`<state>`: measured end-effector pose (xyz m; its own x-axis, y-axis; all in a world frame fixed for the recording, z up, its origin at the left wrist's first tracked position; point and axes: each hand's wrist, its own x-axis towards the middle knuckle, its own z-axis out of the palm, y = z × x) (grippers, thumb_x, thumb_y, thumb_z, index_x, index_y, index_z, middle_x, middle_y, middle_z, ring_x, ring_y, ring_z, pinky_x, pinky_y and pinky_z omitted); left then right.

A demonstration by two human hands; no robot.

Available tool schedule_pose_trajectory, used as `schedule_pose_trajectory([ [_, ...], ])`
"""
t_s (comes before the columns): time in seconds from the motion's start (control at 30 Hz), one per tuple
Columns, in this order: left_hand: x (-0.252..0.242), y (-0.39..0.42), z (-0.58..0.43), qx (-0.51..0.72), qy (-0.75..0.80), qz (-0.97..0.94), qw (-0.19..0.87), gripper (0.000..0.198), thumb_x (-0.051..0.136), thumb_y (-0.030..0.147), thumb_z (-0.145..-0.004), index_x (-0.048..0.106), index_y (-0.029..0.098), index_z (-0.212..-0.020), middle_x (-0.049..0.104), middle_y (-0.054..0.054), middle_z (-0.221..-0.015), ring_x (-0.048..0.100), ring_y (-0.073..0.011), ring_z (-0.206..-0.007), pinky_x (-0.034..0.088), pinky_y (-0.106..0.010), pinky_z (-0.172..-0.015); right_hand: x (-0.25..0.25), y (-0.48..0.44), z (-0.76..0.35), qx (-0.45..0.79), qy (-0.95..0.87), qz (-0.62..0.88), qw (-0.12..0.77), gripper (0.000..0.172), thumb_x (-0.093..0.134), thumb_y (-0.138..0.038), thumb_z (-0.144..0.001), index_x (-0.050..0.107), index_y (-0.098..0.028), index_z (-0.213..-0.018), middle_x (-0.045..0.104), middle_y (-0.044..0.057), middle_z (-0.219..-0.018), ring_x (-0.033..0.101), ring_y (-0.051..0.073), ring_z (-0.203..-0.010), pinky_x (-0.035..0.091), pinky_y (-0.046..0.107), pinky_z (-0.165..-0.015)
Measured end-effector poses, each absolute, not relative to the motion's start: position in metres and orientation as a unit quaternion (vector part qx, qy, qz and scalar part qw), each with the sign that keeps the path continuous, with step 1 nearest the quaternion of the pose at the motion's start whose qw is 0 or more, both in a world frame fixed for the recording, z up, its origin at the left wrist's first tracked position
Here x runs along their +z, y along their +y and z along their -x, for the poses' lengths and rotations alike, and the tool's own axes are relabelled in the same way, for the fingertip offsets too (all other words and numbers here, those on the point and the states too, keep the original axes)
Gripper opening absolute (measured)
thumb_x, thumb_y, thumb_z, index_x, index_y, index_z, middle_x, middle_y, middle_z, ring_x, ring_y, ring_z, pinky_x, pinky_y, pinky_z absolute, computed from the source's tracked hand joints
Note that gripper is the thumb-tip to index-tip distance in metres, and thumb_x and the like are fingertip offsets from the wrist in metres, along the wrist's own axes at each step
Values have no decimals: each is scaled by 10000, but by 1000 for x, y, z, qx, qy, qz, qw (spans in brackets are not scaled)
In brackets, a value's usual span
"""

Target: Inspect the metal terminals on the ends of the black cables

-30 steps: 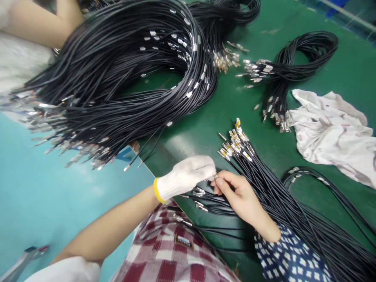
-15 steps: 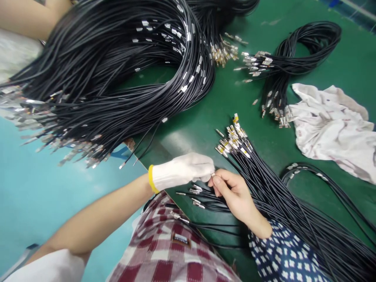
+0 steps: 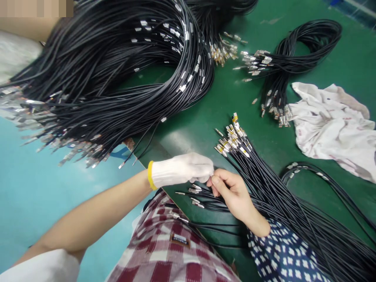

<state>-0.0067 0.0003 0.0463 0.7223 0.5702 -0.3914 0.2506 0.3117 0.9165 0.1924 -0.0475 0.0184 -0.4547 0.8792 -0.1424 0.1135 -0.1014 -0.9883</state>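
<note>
My left hand (image 3: 183, 169), in a white knit glove with a yellow cuff, is closed with its fingertips meeting those of my right hand. My right hand (image 3: 230, 190) is bare and pinches a tiny metallic piece between thumb and forefinger; the piece is mostly hidden where the fingertips meet. Just below my hands, a few black cables with silver metal ends (image 3: 196, 201) lie on the green table (image 3: 188, 133). Beside my right hand runs a long bundle of black cables (image 3: 273, 182) with silver and yellow tips.
A large looped cable bundle (image 3: 141, 105) covers the upper left and overhangs the table edge. At the right are a smaller coiled bundle (image 3: 308, 64), a crumpled white cloth (image 3: 331, 125) and a curved cable group (image 3: 329, 176). Another person's arm (image 3: 29, 28) shows top left.
Both hands stay fingertip to fingertip in nearly the same place. The whole view has shifted very slightly.
</note>
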Motion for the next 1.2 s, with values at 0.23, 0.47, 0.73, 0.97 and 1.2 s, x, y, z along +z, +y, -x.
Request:
schedule_pose_trajectory([
  [0.23,45,4,7,98,338,-582,733,391,460,448,-946,455,166,-675,455,32,-683,384,-94,-616,313,-254,-585,18,-47,-193,610,-597,414,316,366,547,-409,-1030,652,-181,-763,558,-35,-582,506,126,-542,377,241,-557],
  [0.47,45,8,8,75,325,-596,730,453,458,525,-951,461,168,-673,455,35,-663,396,-93,-601,315,-259,-575,18,-47,-192,602,-605,414,316,393,544,-425,-1031,645,-181,-739,566,-31,-578,512,130,-546,385,244,-566],
  [0.73,43,12,8,57,314,-597,736,429,470,497,-947,470,166,-675,460,36,-657,393,-89,-599,313,-248,-561,19,-49,-192,595,-613,415,314,394,539,-405,-1029,636,-182,-719,563,-31,-574,521,132,-547,385,244,-570],
  [0.97,43,12,6,45,319,-613,722,378,450,409,-954,475,165,-667,488,25,-655,405,-80,-582,330,-223,-540,19,-49,-191,606,-602,418,310,356,540,-351,-1020,628,-182,-720,546,-39,-573,498,125,-537,371,240,-559],
  [1.2,49,13,6,34,342,-584,735,376,492,445,-927,486,163,-677,507,27,-683,420,-82,-589,343,-234,-552,19,-47,-192,624,-583,420,307,350,547,-383,-1021,640,-184,-748,520,-45,-572,465,125,-533,354,244,-547],
])
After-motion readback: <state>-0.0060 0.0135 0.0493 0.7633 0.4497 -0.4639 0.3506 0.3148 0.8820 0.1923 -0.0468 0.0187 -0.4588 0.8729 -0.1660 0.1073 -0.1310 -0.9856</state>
